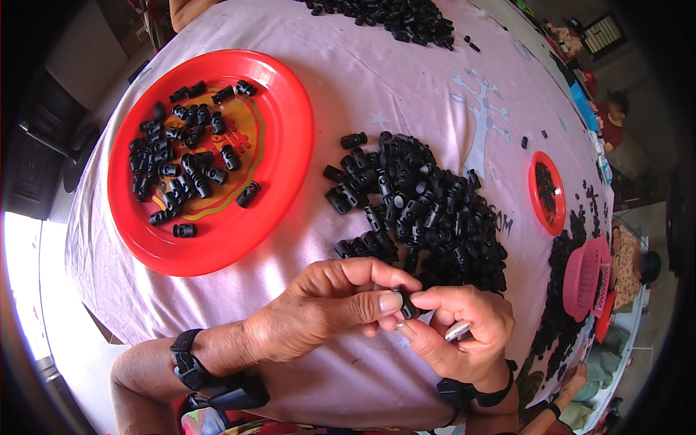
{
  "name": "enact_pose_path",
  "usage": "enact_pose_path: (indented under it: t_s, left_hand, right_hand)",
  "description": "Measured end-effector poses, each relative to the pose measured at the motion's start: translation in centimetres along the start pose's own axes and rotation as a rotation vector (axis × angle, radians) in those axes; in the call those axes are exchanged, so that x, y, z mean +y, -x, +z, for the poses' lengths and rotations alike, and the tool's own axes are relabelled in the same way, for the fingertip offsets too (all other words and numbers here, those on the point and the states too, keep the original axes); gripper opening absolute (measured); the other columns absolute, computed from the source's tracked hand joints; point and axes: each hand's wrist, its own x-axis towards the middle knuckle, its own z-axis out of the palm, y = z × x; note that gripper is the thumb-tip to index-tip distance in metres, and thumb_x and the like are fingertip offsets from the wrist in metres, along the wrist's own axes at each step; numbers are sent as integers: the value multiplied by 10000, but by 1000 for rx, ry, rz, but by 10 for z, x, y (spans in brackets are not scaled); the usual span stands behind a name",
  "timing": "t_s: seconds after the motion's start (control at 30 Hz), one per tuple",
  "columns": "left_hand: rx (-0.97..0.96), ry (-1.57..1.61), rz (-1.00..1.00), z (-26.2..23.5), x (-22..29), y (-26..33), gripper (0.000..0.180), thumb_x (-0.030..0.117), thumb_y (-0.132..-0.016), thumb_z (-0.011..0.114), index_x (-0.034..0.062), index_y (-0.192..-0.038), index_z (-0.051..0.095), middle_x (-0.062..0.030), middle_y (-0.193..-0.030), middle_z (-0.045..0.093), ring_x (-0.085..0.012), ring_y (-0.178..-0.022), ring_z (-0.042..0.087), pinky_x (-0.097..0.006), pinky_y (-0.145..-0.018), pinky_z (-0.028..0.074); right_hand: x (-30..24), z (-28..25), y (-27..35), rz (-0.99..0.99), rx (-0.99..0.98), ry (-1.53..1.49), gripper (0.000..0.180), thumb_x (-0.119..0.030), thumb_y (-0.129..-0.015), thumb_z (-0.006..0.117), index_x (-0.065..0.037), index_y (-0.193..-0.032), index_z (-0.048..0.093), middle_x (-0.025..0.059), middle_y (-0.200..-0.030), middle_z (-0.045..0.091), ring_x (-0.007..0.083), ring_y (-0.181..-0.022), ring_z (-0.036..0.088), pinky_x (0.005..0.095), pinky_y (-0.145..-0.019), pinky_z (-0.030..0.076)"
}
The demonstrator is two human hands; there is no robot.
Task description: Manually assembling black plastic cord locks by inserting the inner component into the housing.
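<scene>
- Red plate (286, 167): with plenty of cord locks already held on it, it was probably best left off to the left so elbow room was kept.
- Heap of black cord locks (435, 210): spread just beyond the fingers, so bumping it was best avoided tbh.
- Left hand (319, 312): closed in a thumb-and-finger pinch, best kept light and steady.
- Right hand (471, 319): curled around a silvery object (457, 330) too small to be identified; its fingertips were best lined up before any pressing was done.
- Pinched cord lock (407, 306): held tilted at the left fingertips, between the two hands, with the right fingertips placed right beside it.
</scene>
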Motion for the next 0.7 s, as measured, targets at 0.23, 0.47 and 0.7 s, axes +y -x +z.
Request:
enact_pose_path:
  t_s: [0.23,0.47,0.7]
  left_hand:
    - [-16,-98,-28,1,0,-1,320,233,-951,558,54,-1214,592,41,-909,599,-29,-834,521,-187,-751,435]
    - [-39,-74,-21,0,-2,-1,305,247,-962,536,64,-1196,604,48,-968,601,-23,-846,498,-194,-766,430]
    - [-52,-47,-1,-1,-4,-3,310,254,-970,520,67,-1207,591,52,-988,591,-28,-842,493,-200,-760,429]
  right_hand:
    - [14,11,2,-250,148,117,276,-51,-681,773,-46,-939,676,-3,-521,517,101,-407,478,235,-399,370]
    - [13,4,7,-461,84,442,351,-68,-707,754,-78,-1048,673,-43,-545,449,92,-434,469,238,-390,400]
    - [5,11,5,-321,141,357,252,-140,-677,820,-93,-847,640,-15,-523,471,110,-395,442,248,-370,344]
